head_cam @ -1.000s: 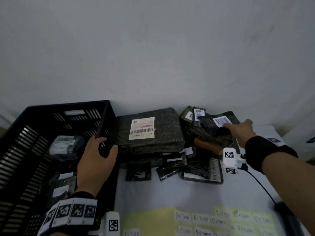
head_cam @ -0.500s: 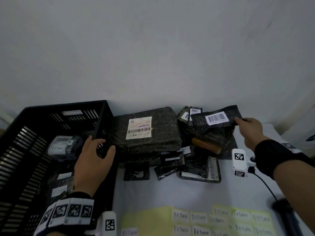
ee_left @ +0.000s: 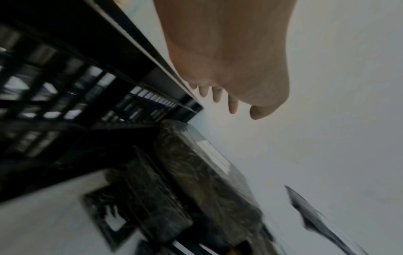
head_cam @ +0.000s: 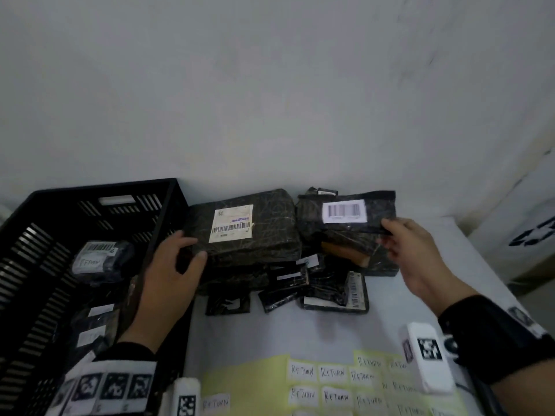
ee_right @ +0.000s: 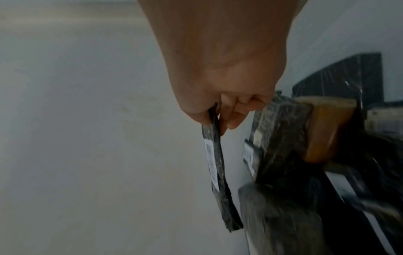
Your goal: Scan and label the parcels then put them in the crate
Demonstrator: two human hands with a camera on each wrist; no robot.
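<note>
Left hand (head_cam: pixel 168 274) spread, right hand (head_cam: pixel 420 259) pinching.

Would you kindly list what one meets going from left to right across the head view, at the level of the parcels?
Black crate → labelled parcel inside the crate → left hand → large parcel with a shipping label → thin barcoded parcel → right hand, which pinches that parcel's edge.

The right hand (head_cam: pixel 420 259) has lifted the flat parcel (head_cam: pixel 345 213) off the pile (barcode label up).
</note>
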